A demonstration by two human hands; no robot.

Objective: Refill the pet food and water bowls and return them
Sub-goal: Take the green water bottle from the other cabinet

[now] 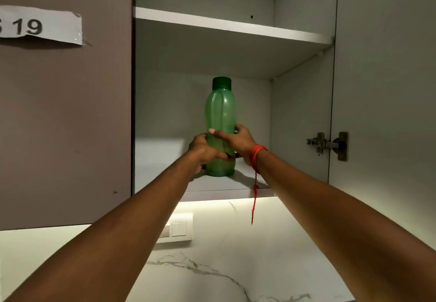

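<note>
A translucent green bottle (pixel 220 113) with a dark green cap stands upright on the bottom shelf (pixel 236 182) of an open wall cupboard. My left hand (pixel 204 152) wraps its lower body from the left. My right hand (pixel 236 140) grips it from the right, thumb across the front, with a red thread tied round the wrist. No pet bowls are in view.
The cupboard's upper shelf (pixel 236 26) is bare. Its door (pixel 382 89) hangs open on the right, hinge showing. A closed door (pixel 66 113) with a paper label reading 19 is on the left. Below is a marbled white wall with a switch plate (pixel 177 229).
</note>
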